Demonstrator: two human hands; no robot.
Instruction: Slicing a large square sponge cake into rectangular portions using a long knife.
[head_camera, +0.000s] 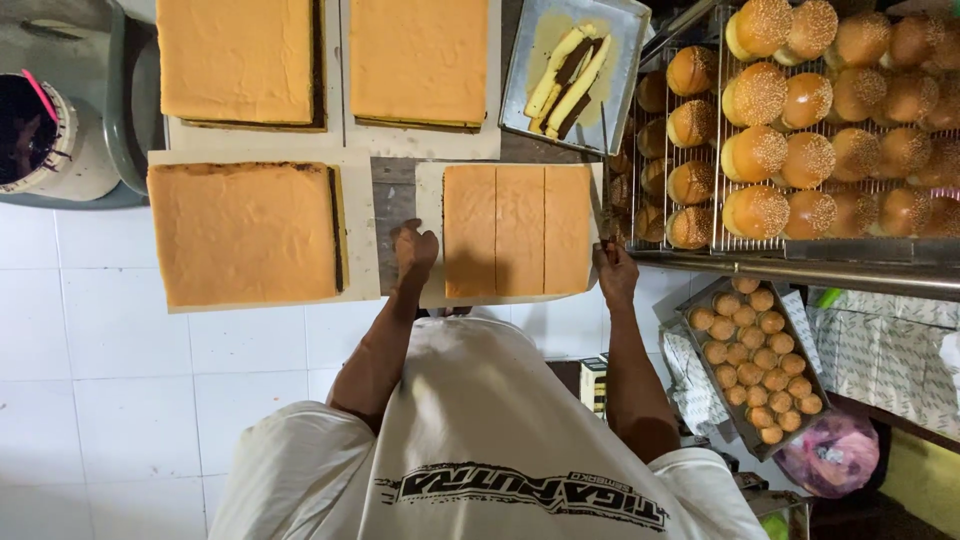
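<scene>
In the head view, at centre frame, the left hand (416, 249) rests as a loose fist on the paper just left of the cut sponge cake (517, 231). The right hand (613, 270) grips a long knife (605, 165) along the cake's right edge. Uncut sponge sheets (243, 235) lie left and above; a rack of seeded buns (810, 110) fills the upper right.

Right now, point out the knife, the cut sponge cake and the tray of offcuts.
knife (604, 170), head view, middle of the long blade.
cut sponge cake (518, 230), head view, top of the middle strip.
tray of offcuts (622, 60), head view, bare metal near the right rim.
</scene>
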